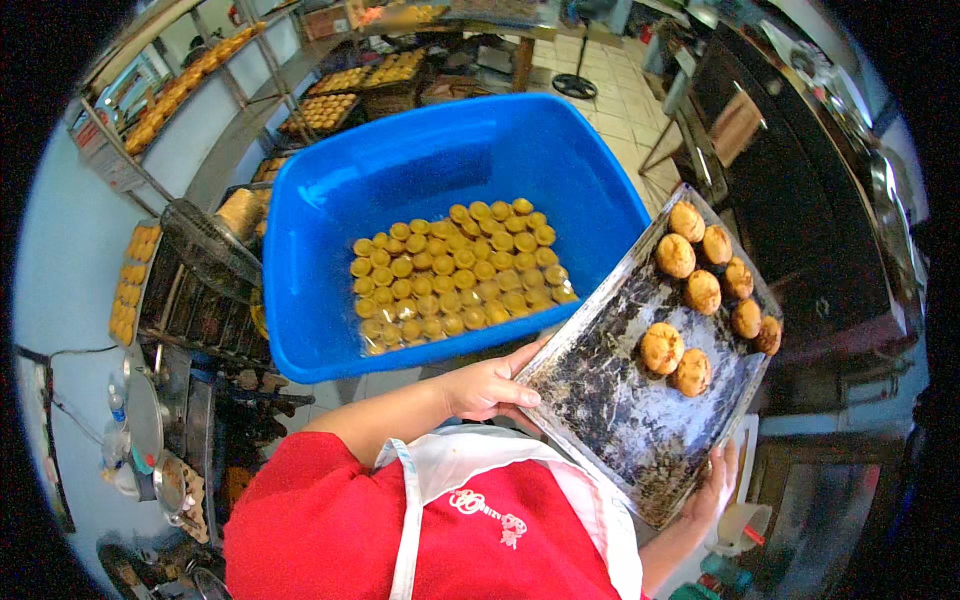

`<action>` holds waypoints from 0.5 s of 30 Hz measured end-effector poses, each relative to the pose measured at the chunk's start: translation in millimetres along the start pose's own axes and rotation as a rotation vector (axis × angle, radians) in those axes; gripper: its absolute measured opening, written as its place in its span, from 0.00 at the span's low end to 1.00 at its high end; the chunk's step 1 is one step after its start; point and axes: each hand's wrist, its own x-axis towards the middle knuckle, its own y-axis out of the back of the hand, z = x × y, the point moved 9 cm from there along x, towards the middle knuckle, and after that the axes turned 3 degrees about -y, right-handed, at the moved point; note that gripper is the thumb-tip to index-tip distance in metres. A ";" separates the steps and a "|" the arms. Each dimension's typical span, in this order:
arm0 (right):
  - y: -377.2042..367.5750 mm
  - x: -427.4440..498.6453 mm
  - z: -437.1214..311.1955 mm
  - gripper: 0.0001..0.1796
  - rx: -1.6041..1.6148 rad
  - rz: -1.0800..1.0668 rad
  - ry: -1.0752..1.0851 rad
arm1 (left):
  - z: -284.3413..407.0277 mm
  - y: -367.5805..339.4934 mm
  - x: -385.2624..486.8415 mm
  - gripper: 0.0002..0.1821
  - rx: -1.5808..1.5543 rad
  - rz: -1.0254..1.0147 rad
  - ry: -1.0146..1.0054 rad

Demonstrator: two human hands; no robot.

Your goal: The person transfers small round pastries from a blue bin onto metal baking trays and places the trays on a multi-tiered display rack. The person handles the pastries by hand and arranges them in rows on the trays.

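Note:
Tilted in front of my body is a worn metal baking tray (600, 397), its surface scorched and scraped. My left hand (491, 386) grips its near left edge, thumb on top. The lower right side rests in my right hand (712, 484), whose fingers are partly hidden beneath it. Several round browned buns (703, 292) with dark tops sit mostly towards the far right end. Two of them, including a bun (661, 348), lie nearer the middle. Beyond the tray's left side stands a large blue plastic tub (420, 161). Small yellow cup-shaped pastries (463, 259) in clear packaging fill its near part.
Racks at the left hold long rows of baked goods (187, 86). More filled trays (322, 111) stand behind the tub. A pedestal fan (574, 85) stands on the tiled floor (615, 112). A large dark oven-like unit (810, 225) is close on the right. Pans (146, 409) are at left.

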 end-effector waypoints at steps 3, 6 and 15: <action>-62.1 -34.6 -56.5 0.32 0.047 -0.155 0.085 | 39.2 0.4 -60.1 0.52 -0.103 0.037 -0.038; -88.5 -88.5 -83.0 0.32 0.052 -0.109 0.077 | 76.0 -9.5 -134.1 0.51 -0.069 0.081 -0.116; -138.0 -132.5 -168.0 0.23 -0.201 -0.191 0.333 | 118.7 -42.5 -260.1 0.51 -0.088 0.096 -0.355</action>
